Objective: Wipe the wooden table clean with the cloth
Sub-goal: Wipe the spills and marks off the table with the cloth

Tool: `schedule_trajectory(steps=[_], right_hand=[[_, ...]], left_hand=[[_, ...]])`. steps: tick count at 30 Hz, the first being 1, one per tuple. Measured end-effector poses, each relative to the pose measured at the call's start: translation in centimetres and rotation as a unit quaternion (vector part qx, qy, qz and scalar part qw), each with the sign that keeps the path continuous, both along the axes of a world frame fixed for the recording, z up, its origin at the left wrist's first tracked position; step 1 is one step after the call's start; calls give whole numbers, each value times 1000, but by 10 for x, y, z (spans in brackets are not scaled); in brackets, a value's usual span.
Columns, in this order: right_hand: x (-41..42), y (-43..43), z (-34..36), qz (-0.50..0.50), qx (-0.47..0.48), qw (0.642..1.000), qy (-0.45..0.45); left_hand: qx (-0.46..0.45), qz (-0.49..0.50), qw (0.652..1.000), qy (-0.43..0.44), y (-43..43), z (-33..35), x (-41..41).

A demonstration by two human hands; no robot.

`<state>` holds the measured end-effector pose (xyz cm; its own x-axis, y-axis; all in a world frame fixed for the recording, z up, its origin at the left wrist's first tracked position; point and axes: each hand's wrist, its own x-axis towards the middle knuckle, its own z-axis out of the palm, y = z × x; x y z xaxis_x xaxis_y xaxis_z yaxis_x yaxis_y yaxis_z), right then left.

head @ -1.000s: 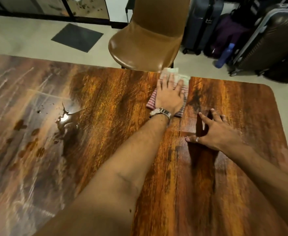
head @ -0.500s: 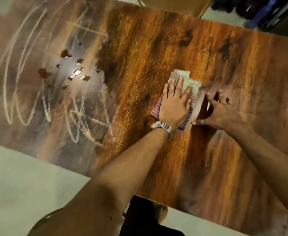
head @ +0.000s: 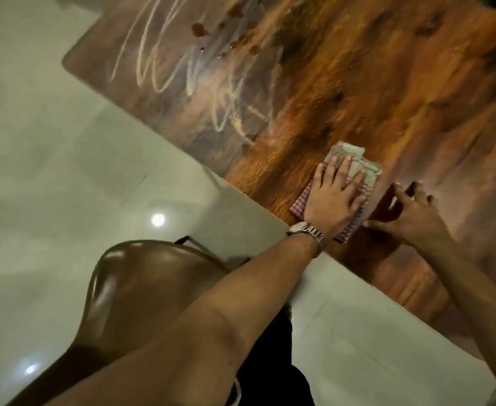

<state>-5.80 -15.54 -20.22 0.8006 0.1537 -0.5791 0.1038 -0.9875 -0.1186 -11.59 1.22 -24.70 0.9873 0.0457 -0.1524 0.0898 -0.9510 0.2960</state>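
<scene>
Wooden table (head: 387, 83) fills the upper right of what we see, its grain a warm orange-brown, its near edge running on a slant from upper left to lower right. We press our left hand (head: 333, 197) flat on the cloth (head: 299, 203), palm down, fingers stretched out and slightly spread, not curled around anything; the hand pins the cloth to the table rather than gripping it. The cloth is folded, checked in red and white at the end nearest our wrist and pale greenish where it bunches past our fingertips. It lies on the table close to the near edge. A metal wristwatch (head: 307, 230) sits on our left wrist, right at the table's edge.

Our right hand (head: 411, 215) rests on the bare wood just beside the cloth, on its right. The fingers are spread and arched, tips touching the surface, thumb pointing toward the cloth; it holds nothing. A ring shows on the thumb, though blur makes it faint.

Farther off, toward the upper left part of the table, we see pale looping scribble marks (head: 164, 63) across a duller, greyish stretch of wood, and a scatter of small dark brown blotches (head: 200, 30) beside them. These lie well apart from the cloth.

Below the table edge lies a pale glossy floor (head: 50, 171) with two bright light reflections. A brown chair (head: 141, 288) with a shiny seat stands under our left forearm.
</scene>
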Motion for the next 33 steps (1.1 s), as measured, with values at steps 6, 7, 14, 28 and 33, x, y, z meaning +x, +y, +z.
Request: schedule_trajectory(steps=[6,7,14,28,33], right_hand=[[2,-2,-6,1,12,1000,-3],[2,-1,-5,-5,12,1000,-3],[-23,8,5,-65,152,986,2],[-185,53,139,91,80,987,-108],[-244,74,164,144,100,967,-187]], left_hand=[[-22,0,1000,20,1,-5,-4],[-38,-1,999,10,4,-6,-3],[-428,186,884,-36,19,47,-27],[-393,251,882,-74,50,163,-216],[-191,224,941,-168,72,183,-287]])
